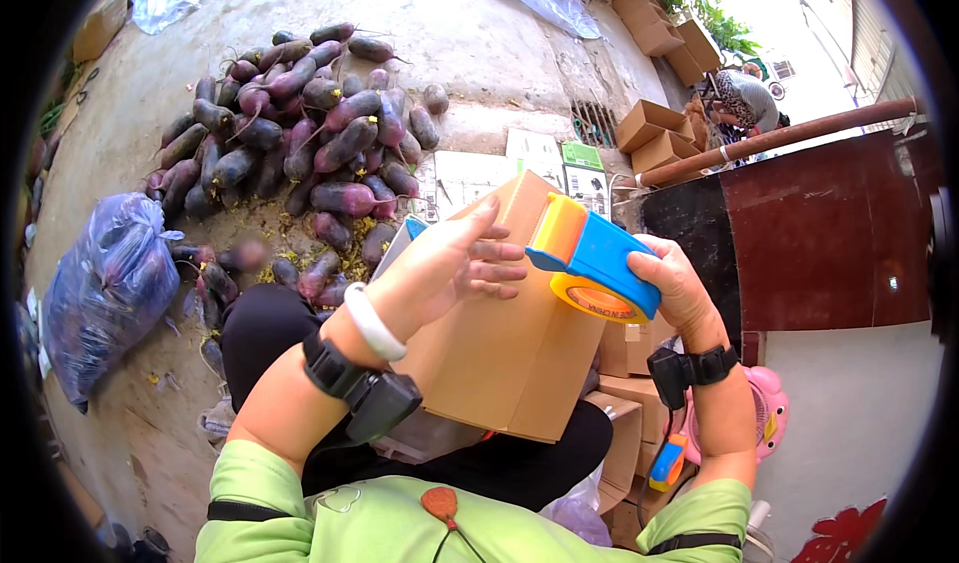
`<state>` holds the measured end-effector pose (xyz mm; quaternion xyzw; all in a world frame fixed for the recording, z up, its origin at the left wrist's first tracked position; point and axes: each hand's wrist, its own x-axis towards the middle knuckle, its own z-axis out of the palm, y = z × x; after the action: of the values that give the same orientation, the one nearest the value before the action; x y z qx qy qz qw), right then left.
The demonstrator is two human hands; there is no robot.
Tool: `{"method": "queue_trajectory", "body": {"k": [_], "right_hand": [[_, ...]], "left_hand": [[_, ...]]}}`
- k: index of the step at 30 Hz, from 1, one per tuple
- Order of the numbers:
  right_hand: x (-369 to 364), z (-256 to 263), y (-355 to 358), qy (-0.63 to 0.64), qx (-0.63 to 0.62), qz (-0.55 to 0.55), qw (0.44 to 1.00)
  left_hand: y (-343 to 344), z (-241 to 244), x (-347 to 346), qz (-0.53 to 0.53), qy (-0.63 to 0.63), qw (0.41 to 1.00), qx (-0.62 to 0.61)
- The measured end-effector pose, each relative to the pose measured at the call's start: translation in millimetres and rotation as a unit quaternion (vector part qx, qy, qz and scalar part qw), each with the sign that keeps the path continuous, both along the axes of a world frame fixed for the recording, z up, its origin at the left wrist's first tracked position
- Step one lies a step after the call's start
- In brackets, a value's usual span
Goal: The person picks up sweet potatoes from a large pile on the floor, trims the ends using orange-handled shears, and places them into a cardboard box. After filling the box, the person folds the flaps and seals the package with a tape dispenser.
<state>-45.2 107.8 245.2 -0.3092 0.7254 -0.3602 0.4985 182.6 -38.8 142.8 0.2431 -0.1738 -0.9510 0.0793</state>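
A brown cardboard box [509,338] rests across my lap, tilted. My right hand [674,282] grips a blue packing-tape dispenser [610,252] over the box's right side. A roll of tape with a yellow core [599,297] sits in the dispenser, and tape stretches over its front end. Fingers spread and holding nothing, my left hand [472,263] hovers near the box's upper left; whether it touches the cardboard I cannot tell. Some of the box's far side is hidden behind my left hand and the dispenser.
Purple radishes [348,143] lie heaped on the concrete floor [479,61], a stuffed blue plastic bag [112,286] beside them. Stacked cartons [629,394], a pink fan [768,413] and a second tape dispenser [668,464] stand right. Farther off, a person [745,98] bends near open boxes [652,125].
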Motion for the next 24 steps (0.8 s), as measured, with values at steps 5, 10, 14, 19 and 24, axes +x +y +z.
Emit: {"method": "queue_trajectory", "body": {"k": [5,10,14,19,24], "right_hand": [[-2,5,-2,0.006,0.017,0.007,1.0],[0,6,-7,0.009,0.024,0.017,1.0],[5,14,-13,0.022,0.037,0.02,0.999],[9,20,-23,0.046,0.08,0.043,0.995],[21,27,-40,0.056,0.104,0.061,0.991]], "left_hand": [[-1,-1,-19,-0.027,0.041,0.998,-0.045],[4,-4,-25,-0.007,0.039,0.998,-0.047],[7,-7,-30,0.034,0.017,0.996,-0.084],[8,-5,-30,0.085,-0.048,0.966,-0.239],[-9,-29,-23,0.116,-0.056,0.953,-0.274]]}}
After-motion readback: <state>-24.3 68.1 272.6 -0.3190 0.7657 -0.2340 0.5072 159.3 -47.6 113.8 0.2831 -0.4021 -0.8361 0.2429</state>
